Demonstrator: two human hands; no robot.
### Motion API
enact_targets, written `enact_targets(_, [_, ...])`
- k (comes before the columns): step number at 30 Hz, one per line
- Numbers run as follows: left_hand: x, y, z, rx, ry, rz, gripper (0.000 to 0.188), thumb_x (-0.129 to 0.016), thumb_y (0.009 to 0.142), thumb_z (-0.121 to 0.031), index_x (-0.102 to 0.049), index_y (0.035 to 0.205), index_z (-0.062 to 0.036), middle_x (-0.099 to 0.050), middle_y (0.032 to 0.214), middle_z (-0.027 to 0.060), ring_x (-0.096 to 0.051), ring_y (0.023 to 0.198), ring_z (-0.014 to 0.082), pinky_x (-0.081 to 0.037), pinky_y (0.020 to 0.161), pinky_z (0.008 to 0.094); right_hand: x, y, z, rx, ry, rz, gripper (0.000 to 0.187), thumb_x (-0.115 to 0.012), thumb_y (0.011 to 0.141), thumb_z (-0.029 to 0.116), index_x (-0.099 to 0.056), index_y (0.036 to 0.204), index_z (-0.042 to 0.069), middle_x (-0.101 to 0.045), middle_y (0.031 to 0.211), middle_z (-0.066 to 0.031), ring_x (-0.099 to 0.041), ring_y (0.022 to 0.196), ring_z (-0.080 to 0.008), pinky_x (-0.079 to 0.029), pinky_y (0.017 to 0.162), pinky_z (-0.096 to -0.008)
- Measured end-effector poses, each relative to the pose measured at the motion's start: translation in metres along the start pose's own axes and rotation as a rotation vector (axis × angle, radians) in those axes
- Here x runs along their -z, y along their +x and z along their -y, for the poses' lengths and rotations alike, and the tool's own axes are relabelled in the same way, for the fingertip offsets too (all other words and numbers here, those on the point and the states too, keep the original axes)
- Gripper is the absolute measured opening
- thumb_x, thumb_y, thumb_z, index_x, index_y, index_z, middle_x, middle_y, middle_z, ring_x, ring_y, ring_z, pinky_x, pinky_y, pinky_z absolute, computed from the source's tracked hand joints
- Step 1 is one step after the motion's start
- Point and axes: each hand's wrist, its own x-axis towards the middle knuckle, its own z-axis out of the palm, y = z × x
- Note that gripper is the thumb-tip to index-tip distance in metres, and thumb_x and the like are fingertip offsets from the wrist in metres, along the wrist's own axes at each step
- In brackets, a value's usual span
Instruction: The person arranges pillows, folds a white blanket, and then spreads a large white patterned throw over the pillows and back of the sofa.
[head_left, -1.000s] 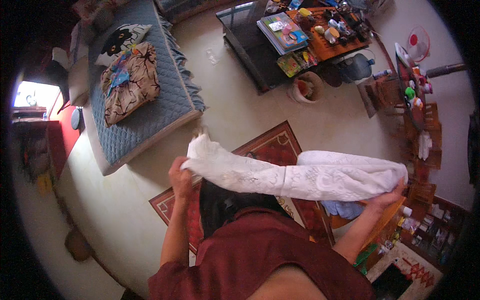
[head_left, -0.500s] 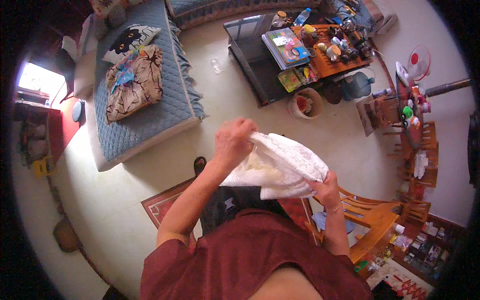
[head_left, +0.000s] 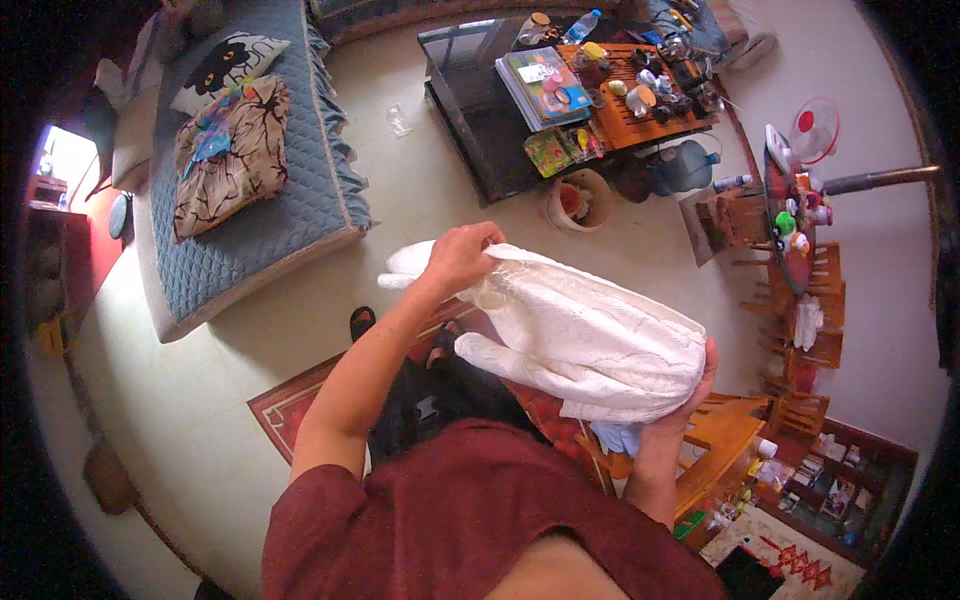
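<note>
Stretched between my two hands in mid-air is a white knitted garment, seemingly a sweater, with raised lines in its knit and rolled, sleeve-like parts. My left hand is closed on its upper left edge, and a rounded white end pokes out to the left of the wrist. At the lower right end my right hand grips the garment from beneath. The cloth covers most of the right hand's fingers. Between the hands the fabric hangs in long lengthwise folds.
A wooden chair stands close by my right arm. Ahead are a white bucket and a dark glass table with books and tea things. At left is a blue quilted daybed with cushions. A red rug lies underfoot.
My hands have moved apart, the right one outward and down. The bunched garment is now drawn out long, with sleeve-like parts showing. The view has shifted a little.
</note>
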Motion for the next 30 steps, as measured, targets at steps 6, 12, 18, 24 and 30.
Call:
enact_targets(6, [0.001,0.002,0.01,-0.077,-0.017,-0.167,0.023,-0.054,0.072,-0.004,-0.059,0.094,-0.0053,-0.064,0.088,0.0159,-0.061,0.083,0.0318,-0.046,0.073,0.038,0.016,0.006,0.004,0.1,-0.032,-0.073,0.052,-0.045,0.086,0.043,-0.056,0.11,-0.001,-0.057,0.112,-0.0169,-0.055,0.102,-0.0306,-0.043,0.091,-0.0426])
enact_targets(12, [-0.01,-0.054,-0.084,-0.167,-0.219,0.04,0.043,-0.048,0.068,0.0,-0.053,0.111,-0.0027,-0.06,0.082,0.0249,-0.06,0.08,0.0386,-0.047,0.072,0.0461,0.059,0.018,0.018,0.683,-1.379,-0.734,0.037,-0.053,0.087,0.026,-0.053,0.112,-0.001,-0.054,0.107,-0.0141,-0.055,0.096,-0.0249,-0.043,0.088,-0.0375])
enact_targets(18, [-0.058,-0.133,-0.149,-0.768,-0.45,0.857,0.043,-0.05,0.076,-0.006,-0.048,0.119,-0.0069,-0.058,0.097,0.0214,-0.058,0.089,0.0368,-0.046,0.076,0.045,0.049,0.008,0.026,0.505,-0.608,-0.596,0.04,-0.054,0.087,0.024,-0.05,0.119,0.001,-0.053,0.113,-0.0134,-0.052,0.104,-0.0223,-0.039,0.092,-0.0355])
enact_targets(24, [-0.101,-0.14,-0.144,-0.647,-0.431,1.134,0.046,-0.051,0.08,-0.012,-0.045,0.126,-0.0072,-0.055,0.11,0.02,-0.054,0.1,0.0356,-0.043,0.085,0.041,0.068,-0.017,0.047,0.564,-0.591,-0.638,0.04,-0.055,0.087,0.024,-0.05,0.119,0.001,-0.054,0.113,-0.0128,-0.052,0.104,-0.0215,-0.039,0.092,-0.0348])
enact_targets(30, [-0.084,-0.137,-0.163,-0.863,-0.538,0.951,0.042,-0.055,0.083,-0.021,-0.049,0.121,-0.0041,-0.055,0.111,0.0177,-0.052,0.104,0.0317,-0.04,0.091,0.0382,0.081,-0.027,0.061,0.573,-0.586,-0.602,0.041,-0.056,0.087,0.024,-0.05,0.12,0.001,-0.055,0.112,-0.0122,-0.052,0.105,-0.0207,-0.039,0.092,-0.034])
